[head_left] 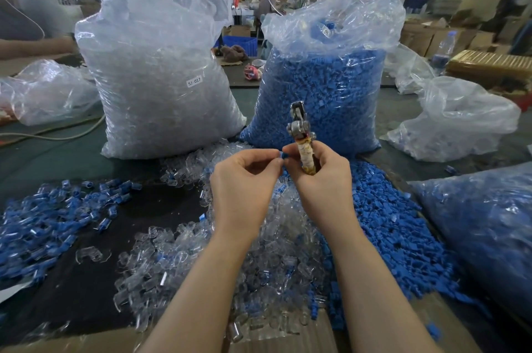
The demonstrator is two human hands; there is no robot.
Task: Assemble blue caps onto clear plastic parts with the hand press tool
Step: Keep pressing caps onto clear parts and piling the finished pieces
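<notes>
left hand (244, 180): raised over the middle of the tabletop, fingers curled, thumb and forefinger pinching a small blue cap (283, 156) at the fingertips.
right hand (319, 177): just beside the left hand, its grip wrapped round the taped handle of the hand press tool (300, 137); its thumb and forefinger also touch the blue cap, so the two hands meet at that piece.
hand press tool: held upright, metal head pointing up and away from the person, above both hands; whether its head is open or closed cannot be told.
clear part in the hands: too small and hidden to tell.
clear parts pile (259, 252): loose heap on the tabletop under both forearms, reaching the near edge.
blue caps pile (397, 237): loose heap just right of the clear pile, touching it.
finished pieces (43, 226): blue-and-clear pieces spread toward the left edge of the tabletop.
clear parts bag (161, 79): large, upright, far side of the tabletop, left of centre, with a small white label.
blue caps bag (325, 88): large, upright, just right of the clear bag, top open.
bag at right (489, 232): lies at the right edge, holding blue pieces.
tabletop (161, 203): dark surface showing between the piles.
</notes>
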